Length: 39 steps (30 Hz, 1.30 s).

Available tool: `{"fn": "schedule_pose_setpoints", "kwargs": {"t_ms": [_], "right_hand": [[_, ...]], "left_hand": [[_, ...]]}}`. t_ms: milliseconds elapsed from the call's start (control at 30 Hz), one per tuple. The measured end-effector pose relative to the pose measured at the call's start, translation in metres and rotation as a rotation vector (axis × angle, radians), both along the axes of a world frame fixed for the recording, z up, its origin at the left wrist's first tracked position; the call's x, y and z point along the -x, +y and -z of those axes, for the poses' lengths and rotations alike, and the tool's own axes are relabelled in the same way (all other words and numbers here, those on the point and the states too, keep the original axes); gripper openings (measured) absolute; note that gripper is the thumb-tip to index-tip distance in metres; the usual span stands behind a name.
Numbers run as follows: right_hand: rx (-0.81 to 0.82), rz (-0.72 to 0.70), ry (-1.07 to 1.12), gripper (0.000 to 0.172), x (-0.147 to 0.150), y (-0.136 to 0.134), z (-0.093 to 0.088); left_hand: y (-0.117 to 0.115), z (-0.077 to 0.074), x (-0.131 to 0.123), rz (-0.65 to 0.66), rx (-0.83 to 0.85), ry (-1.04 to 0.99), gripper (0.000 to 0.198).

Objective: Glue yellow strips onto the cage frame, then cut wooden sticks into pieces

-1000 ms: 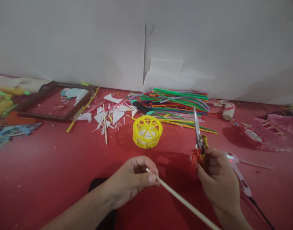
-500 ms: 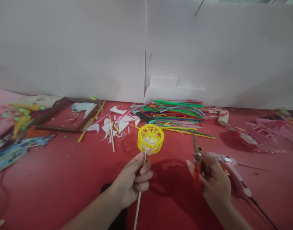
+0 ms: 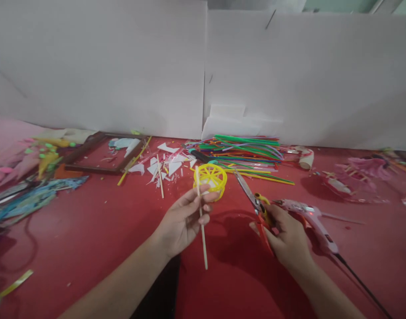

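Note:
My left hand (image 3: 186, 217) is closed around a thin wooden stick (image 3: 203, 239), which points up and slightly left. At its fingertips is a yellow spoked, wheel-like frame (image 3: 210, 173) with something white inside; the fingers touch its lower edge, and a shadow on the red surface suggests it is raised. My right hand (image 3: 285, 235) grips scissors (image 3: 247, 188) by their red and yellow handles. Their blades point up and left toward the yellow frame, apart from it and from the stick.
A pink glue gun (image 3: 311, 212) with a lit red light lies right of my right hand, its cord trailing down. Behind are colored pipe cleaners or sticks (image 3: 245, 148), white scraps (image 3: 172, 165), a brown frame (image 3: 93, 169) and pink fabric pieces (image 3: 362, 173). A white panel (image 3: 123, 66) stands behind.
The stick has moved up through my left hand, its top now overlapping the yellow frame and its lower end showing. The scissors have turned leftward, toward the frame.

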State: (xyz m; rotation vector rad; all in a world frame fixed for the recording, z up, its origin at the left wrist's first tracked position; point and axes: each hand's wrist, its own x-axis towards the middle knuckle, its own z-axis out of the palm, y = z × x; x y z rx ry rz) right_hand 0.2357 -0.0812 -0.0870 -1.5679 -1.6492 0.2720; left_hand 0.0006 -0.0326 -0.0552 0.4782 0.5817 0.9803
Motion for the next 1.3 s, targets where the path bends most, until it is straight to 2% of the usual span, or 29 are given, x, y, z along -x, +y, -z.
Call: {"fn": "schedule_pose_setpoints", "kwargs": {"t_ms": [100,233,333,433,600,733,833,1033,1300], "right_hand": [[-0.017,-0.075,-0.091,0.035,0.001,0.0,-0.004],[0.055,-0.137,-0.177,0.037,0.002,-0.002,0.003],[0.109,-0.186,-0.218,0.039,0.004,-0.004,0.01],[0.114,-0.197,-0.235,0.04,0.007,-0.005,0.011],[0.071,-0.201,-0.226,0.046,0.01,-0.006,0.005],[0.111,-0.235,-0.207,0.047,0.009,-0.006,0.003],[0.114,-0.248,-0.193,0.048,0.008,-0.007,0.003],[0.103,-0.249,-0.201,0.049,0.006,-0.006,0.002],[0.144,-0.255,-0.257,0.044,0.001,-0.006,0.001]], "left_hand": [[0.0,-0.007,0.007,-0.047,-0.271,0.276,0.026],[0.0,-0.02,0.018,-0.211,-0.785,0.929,0.021],[-0.003,-0.023,0.02,-0.275,-0.952,1.174,0.022],[-0.009,-0.019,0.017,-0.192,-0.904,1.134,0.024],[-0.016,-0.007,0.012,0.041,-0.625,0.631,0.034],[-0.015,-0.002,0.012,0.082,-0.581,0.49,0.032],[-0.014,-0.001,0.012,0.051,-0.59,0.524,0.033],[-0.014,-0.003,0.015,-0.067,-0.73,0.755,0.033],[-0.013,-0.01,0.022,-0.093,-0.889,0.961,0.032]]}}
